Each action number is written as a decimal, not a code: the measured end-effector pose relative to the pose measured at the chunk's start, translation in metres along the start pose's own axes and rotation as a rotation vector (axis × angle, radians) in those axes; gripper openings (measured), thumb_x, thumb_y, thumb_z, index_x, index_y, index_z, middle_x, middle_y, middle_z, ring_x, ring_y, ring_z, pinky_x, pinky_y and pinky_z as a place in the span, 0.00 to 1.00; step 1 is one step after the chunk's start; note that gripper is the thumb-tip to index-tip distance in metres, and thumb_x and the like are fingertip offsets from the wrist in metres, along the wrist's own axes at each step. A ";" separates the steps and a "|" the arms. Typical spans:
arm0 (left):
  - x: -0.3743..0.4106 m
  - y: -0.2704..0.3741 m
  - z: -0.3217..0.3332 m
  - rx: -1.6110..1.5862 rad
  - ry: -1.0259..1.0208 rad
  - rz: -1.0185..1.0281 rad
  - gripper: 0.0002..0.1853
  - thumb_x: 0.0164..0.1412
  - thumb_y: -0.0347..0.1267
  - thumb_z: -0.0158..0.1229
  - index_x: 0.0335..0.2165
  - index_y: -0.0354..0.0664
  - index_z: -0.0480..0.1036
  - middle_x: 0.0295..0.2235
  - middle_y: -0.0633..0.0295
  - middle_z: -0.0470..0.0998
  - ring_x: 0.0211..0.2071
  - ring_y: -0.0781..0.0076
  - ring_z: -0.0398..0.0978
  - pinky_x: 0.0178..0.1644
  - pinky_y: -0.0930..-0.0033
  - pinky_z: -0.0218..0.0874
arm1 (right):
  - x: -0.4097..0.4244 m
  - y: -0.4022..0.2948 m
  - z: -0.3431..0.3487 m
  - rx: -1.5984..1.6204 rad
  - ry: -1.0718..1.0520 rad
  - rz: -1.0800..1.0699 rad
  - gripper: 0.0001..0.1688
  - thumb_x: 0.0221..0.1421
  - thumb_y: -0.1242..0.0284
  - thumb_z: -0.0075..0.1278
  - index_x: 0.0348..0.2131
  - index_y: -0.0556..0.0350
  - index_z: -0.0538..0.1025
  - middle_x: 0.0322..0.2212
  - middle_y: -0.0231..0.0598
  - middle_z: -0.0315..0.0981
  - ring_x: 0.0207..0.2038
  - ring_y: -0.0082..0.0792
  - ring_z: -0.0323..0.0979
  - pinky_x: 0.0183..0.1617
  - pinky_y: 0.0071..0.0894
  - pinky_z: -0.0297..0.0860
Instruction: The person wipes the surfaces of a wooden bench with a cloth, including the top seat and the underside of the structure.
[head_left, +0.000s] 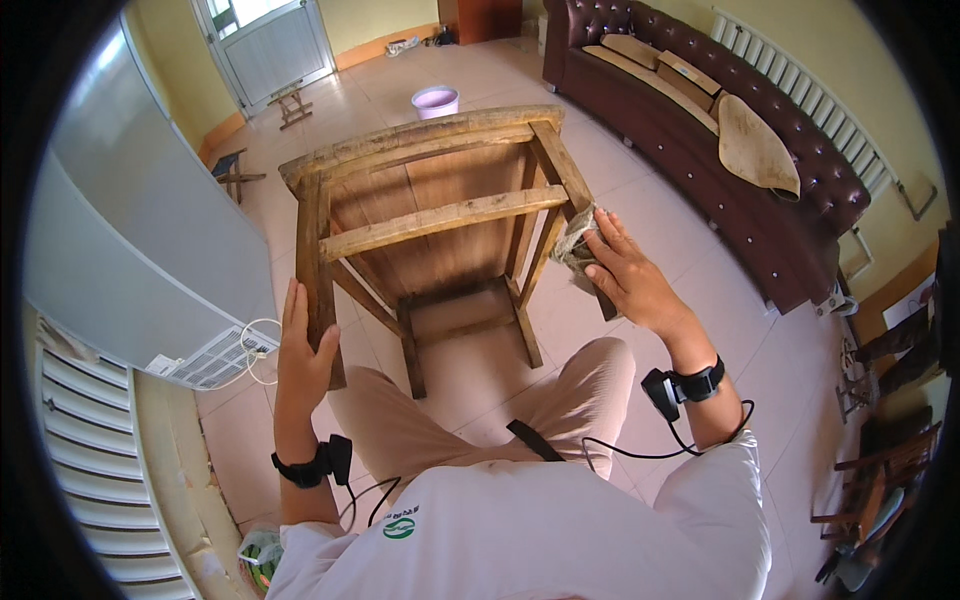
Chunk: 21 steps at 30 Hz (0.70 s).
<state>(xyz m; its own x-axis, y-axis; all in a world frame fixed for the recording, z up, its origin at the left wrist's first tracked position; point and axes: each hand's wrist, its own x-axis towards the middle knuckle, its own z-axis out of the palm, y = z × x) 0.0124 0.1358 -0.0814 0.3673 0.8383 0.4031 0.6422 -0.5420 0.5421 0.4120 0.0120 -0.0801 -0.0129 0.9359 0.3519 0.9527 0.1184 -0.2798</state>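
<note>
A worn wooden stool or small table (442, 217) is tipped on its side before me, its underside and legs towards me. My left hand (304, 345) lies against the leg at the left, thumb on its near side and fingers along its outer face. With my right hand (626, 274) I press a frayed grey-beige cloth (574, 244) against the leg at the right; part of the cloth is hidden under my fingers. A wooden stretcher (442, 221) joins these two legs. The other pair of legs points down towards the floor between my knees.
A pinkish bucket (436, 102) stands beyond the wooden piece. To the left are a tall grey appliance (157, 187) with a white cable and a folding stool (236, 176). A maroon tufted sofa (675, 142) holding cardboard is at the right. Wooden chairs (870, 487) stand lower right.
</note>
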 end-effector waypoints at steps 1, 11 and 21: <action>-0.001 0.001 -0.003 -0.024 -0.020 0.001 0.32 0.49 0.28 0.50 0.53 0.28 0.54 0.58 0.48 0.51 0.58 0.53 0.51 0.59 0.65 0.43 | 0.002 -0.001 -0.003 0.020 -0.028 0.009 0.26 0.58 0.66 0.39 0.52 0.63 0.61 0.58 0.54 0.41 0.62 0.48 0.40 0.61 0.36 0.47; 0.004 0.007 -0.005 -0.079 -0.020 -0.042 0.31 0.43 0.22 0.48 0.51 0.32 0.61 0.57 0.48 0.53 0.57 0.52 0.54 0.57 0.65 0.47 | 0.039 0.017 -0.010 0.068 -0.188 -0.029 0.24 0.59 0.72 0.36 0.52 0.69 0.58 0.58 0.56 0.40 0.62 0.50 0.38 0.62 0.37 0.45; 0.007 0.012 -0.009 -0.214 -0.036 -0.111 0.31 0.42 0.21 0.45 0.51 0.31 0.61 0.58 0.48 0.52 0.58 0.56 0.53 0.58 0.66 0.46 | 0.118 0.063 0.015 0.127 -0.127 -0.066 0.24 0.59 0.74 0.36 0.53 0.68 0.58 0.58 0.52 0.43 0.62 0.43 0.40 0.62 0.32 0.43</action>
<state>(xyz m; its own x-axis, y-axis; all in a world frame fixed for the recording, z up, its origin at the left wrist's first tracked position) 0.0165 0.1342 -0.0654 0.3286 0.8929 0.3078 0.5244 -0.4436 0.7268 0.4660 0.1346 -0.0696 -0.1198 0.9581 0.2602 0.9026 0.2143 -0.3734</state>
